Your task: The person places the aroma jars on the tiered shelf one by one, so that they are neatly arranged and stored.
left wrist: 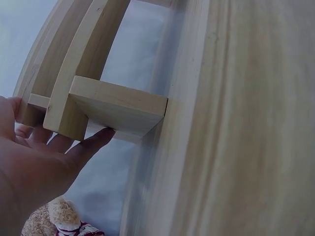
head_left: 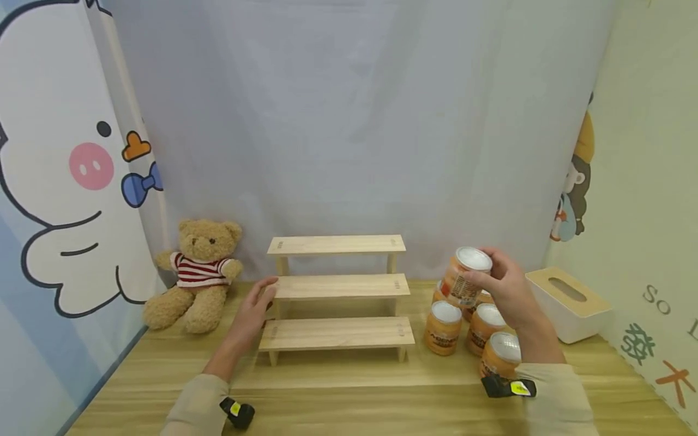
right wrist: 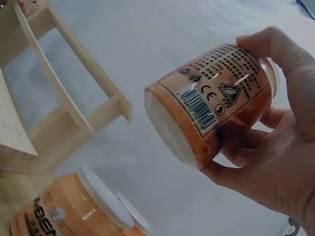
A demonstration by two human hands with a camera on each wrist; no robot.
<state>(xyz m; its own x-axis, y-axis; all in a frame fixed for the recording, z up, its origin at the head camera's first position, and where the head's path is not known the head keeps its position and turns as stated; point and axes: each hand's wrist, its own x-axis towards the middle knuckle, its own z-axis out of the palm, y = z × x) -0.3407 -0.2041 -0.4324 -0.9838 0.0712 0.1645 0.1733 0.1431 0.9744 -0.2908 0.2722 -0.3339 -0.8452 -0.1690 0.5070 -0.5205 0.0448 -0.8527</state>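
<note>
A three-tier wooden step shelf (head_left: 342, 284) stands on the table with bare tiers. My left hand (head_left: 254, 309) grips the left end of its middle tier, fingers against the side in the left wrist view. My right hand (head_left: 509, 290) holds an orange can (head_left: 463, 281) with a pale lid, thumb on one side and fingers on the other. That can is raised over a group of similar cans (head_left: 443, 327) right of the shelf. The right wrist view shows its barcode (right wrist: 199, 109) and pale base, tilted toward the shelf.
A teddy bear (head_left: 202, 266) in a striped shirt sits left of the shelf. To the right, a white tissue box (head_left: 569, 306) with a wooden lid stands against the printed side wall. A pale curtain (head_left: 349, 121) hangs behind everything.
</note>
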